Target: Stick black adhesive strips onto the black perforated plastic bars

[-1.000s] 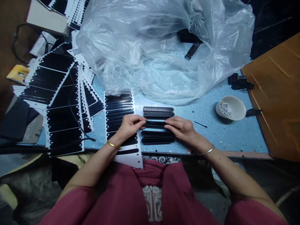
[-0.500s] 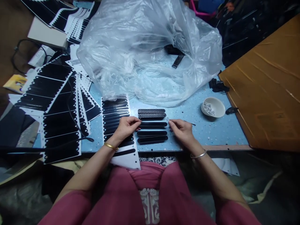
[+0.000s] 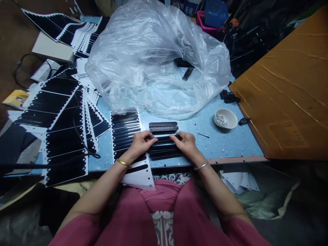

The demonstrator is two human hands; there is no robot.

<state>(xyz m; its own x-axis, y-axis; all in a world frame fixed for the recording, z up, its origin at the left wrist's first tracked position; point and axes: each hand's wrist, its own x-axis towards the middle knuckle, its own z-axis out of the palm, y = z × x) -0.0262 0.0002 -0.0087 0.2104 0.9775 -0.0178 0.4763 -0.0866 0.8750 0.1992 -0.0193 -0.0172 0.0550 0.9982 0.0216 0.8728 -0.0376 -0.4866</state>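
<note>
My left hand (image 3: pixel 141 142) pinches the left end of a narrow black strip (image 3: pixel 163 139) with rounded ends. At its other end, the fingers of my right hand (image 3: pixel 186 143) are closed on the same strip. Just beyond lie two black pieces with a lattice surface (image 3: pixel 163 126), side by side. Nearer to me are several plain black strips (image 3: pixel 164 155), partly covered by my right hand. Left of them, a white backing sheet (image 3: pixel 137 176) carries rows of black rounded stickers (image 3: pixel 125 131); my left wrist overlaps its edge.
A large clear plastic bag (image 3: pixel 135 58) fills the back of the blue table. On the right stand a white bowl (image 3: pixel 232 119) of small metal bits and a brown box (image 3: pixel 284 99). A thin dark rod (image 3: pixel 203 135) lies nearby. Sticker sheets (image 3: pixel 66 136) and a black cable (image 3: pixel 95 155) cover the left.
My right hand has moved left, from beside the strip's right end onto it. My left hand stays at the left end. The view has shifted slightly.
</note>
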